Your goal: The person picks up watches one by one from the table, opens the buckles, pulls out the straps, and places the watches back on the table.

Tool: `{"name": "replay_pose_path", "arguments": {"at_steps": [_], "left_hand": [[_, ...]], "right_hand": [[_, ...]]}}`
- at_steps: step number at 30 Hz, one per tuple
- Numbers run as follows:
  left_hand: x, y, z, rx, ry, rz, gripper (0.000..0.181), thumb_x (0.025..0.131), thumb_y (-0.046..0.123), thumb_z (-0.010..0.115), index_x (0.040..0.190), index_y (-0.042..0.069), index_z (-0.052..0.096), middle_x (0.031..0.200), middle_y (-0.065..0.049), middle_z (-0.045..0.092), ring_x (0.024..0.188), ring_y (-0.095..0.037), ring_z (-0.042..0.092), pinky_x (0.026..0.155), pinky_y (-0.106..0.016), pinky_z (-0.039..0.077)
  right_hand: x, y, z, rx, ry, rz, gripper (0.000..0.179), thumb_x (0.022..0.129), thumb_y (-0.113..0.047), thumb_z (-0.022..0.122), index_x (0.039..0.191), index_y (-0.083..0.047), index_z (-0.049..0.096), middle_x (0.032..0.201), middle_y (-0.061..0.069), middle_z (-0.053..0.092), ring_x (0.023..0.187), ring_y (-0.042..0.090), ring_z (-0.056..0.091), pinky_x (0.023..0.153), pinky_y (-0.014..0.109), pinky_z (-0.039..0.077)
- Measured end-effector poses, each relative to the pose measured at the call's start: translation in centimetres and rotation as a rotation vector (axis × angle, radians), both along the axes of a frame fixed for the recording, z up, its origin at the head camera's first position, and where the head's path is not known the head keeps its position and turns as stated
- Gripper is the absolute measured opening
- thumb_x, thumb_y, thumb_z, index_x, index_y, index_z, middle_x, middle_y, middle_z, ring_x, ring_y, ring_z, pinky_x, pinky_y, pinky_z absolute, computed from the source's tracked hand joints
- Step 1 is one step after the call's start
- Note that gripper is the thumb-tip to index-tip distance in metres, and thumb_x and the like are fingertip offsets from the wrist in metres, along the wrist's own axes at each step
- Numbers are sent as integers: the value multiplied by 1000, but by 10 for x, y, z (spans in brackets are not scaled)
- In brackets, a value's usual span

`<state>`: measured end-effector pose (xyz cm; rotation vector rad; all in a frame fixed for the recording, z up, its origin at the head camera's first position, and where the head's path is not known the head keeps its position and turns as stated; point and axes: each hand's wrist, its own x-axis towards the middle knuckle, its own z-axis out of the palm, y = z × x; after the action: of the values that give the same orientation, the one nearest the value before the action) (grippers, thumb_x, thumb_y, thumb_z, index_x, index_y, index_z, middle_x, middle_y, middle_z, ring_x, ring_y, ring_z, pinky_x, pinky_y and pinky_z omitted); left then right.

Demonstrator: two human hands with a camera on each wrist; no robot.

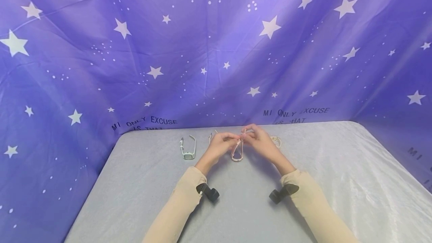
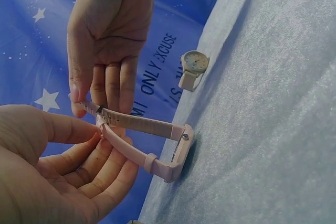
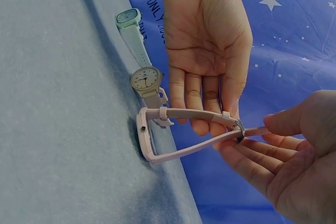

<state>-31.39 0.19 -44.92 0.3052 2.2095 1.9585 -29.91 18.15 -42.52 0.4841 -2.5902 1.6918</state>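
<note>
A pink wristwatch is held up by its strap between both hands, its rectangular case low, at or just above the tabletop. My left hand pinches the strap half with the metal buckle. Thumb and fingers of my right hand pinch the tip of the holed strap half, which runs through the buckle. Together the two halves form a closed loop. Whether the buckle's pin sits in a hole is too small to tell.
A mint-green watch lies left of the hands. Another watch with a round beige-brown case is partly behind my left hand in the head view. Beyond my right hand lies a cream round watch. A starry purple curtain borders the grey cloth-covered table.
</note>
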Motion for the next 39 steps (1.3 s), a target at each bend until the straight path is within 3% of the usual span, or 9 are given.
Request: {"name": "replay_pose_path", "arguments": {"at_steps": [4, 13, 20, 26, 33, 39], "left_hand": [[0, 0, -1, -13, 2, -1, 24, 94, 3, 64, 113, -9, 71, 114, -25, 73, 105, -38, 72, 88, -37, 63], [-1, -1, -1, -22, 22, -9, 23, 94, 5, 64, 113, -7, 72, 112, -23, 74, 96, -24, 73, 85, -32, 63], [-1, -1, -1, -23, 19, -15, 23, 94, 6, 65, 113, -6, 72, 109, -22, 75, 90, -18, 73, 80, -28, 63], [-1, -1, -1, -22, 33, -5, 23, 94, 3, 64, 112, -9, 71, 109, -24, 74, 87, -13, 70, 80, -27, 63], [-1, -1, -1, -14, 37, -10, 24, 95, 2, 63, 114, -10, 70, 110, -26, 73, 94, -22, 72, 83, -31, 64], [-2, -2, -3, 0, 21, -32, 26, 95, 7, 64, 115, -9, 70, 114, -25, 73, 97, -23, 73, 84, -30, 63]], "right_hand": [[-1, 1, -2, -12, -3, 13, 24, 102, -2, 55, 122, 9, 53, 119, 35, 67, 109, 44, 70, 94, 42, 61], [0, 1, -1, -10, -6, 44, 28, 101, -5, 57, 125, 9, 53, 124, 34, 65, 113, 45, 69, 97, 45, 60], [-2, 1, -3, 51, -8, 53, 36, 98, -7, 64, 130, 6, 54, 119, 29, 70, 113, 41, 69, 103, 51, 55], [-5, 4, -8, 98, -38, 86, 49, 91, -3, 72, 134, 12, 53, 119, 30, 70, 112, 42, 69, 103, 50, 56], [-6, 6, -11, 181, -23, 71, 36, 94, -7, 70, 125, 8, 64, 117, 26, 72, 110, 40, 71, 101, 51, 56], [-6, 7, -11, 184, -8, 57, 29, 94, -5, 68, 119, 8, 68, 111, 25, 74, 105, 39, 72, 101, 52, 56]]}}
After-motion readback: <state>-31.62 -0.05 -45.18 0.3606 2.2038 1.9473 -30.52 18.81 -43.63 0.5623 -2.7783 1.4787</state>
